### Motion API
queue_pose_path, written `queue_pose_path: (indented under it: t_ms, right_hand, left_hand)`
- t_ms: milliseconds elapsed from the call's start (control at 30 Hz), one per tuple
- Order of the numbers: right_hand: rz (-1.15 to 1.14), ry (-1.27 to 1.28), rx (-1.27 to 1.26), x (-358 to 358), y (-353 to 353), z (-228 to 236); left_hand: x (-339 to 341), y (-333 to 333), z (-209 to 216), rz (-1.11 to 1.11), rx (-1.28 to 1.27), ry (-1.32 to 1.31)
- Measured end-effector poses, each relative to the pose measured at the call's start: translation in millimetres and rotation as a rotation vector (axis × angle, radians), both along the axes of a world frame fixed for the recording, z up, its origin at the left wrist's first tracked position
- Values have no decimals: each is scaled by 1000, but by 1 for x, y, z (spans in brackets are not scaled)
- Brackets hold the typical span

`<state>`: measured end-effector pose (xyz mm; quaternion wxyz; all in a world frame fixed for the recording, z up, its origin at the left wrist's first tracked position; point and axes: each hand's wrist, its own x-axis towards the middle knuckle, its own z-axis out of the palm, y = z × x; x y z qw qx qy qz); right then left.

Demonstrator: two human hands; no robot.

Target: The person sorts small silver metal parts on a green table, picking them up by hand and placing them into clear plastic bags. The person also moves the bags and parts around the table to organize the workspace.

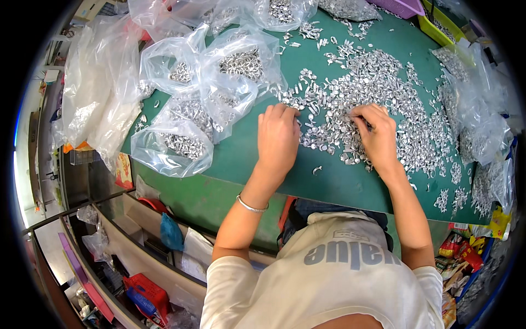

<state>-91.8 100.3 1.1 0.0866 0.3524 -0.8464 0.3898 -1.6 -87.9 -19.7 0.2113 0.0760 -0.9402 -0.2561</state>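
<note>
A large heap of small silvery metal pieces (pixel 378 77) spreads over the green tabletop (pixel 329 186). My right hand (pixel 377 134) is over the middle of the heap, thumb and fingertips drawn together in a pinch. Whatever lies between those fingertips is too small to make out. At the heap's left edge is my left hand (pixel 278 134), its fingers curled down and closed. The back of that hand hides what it may hold. One loose curved metal piece (pixel 317 170) lies between my hands, nearer the table's front edge.
Clear plastic bags (pixel 241 63) of metal parts crowd the table's left and far side. More filled bags (pixel 485 131) line the right edge. A yellow-green bin (pixel 442 27) and a purple tray (pixel 402 6) stand at the far right. Open drawers (pixel 148 247) are below left.
</note>
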Motion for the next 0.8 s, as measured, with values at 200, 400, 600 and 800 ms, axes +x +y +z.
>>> queue_pose_path:
  t_ms: [200,400,600,800]
  right_hand:
    - [-24,-305,-164,25,11,11]
    - [206,-142,37,80,-1,-12]
    - [128,-155,28,65,21,-1]
    - [95,31,273,38,11,-7]
  left_hand:
    - [5,1,-2,-14,-73,-43]
    - [-1,0,-1,-21,-93,-76]
    - [19,9,22,-37,155,34]
    - [67,38,20,-25,342,-2]
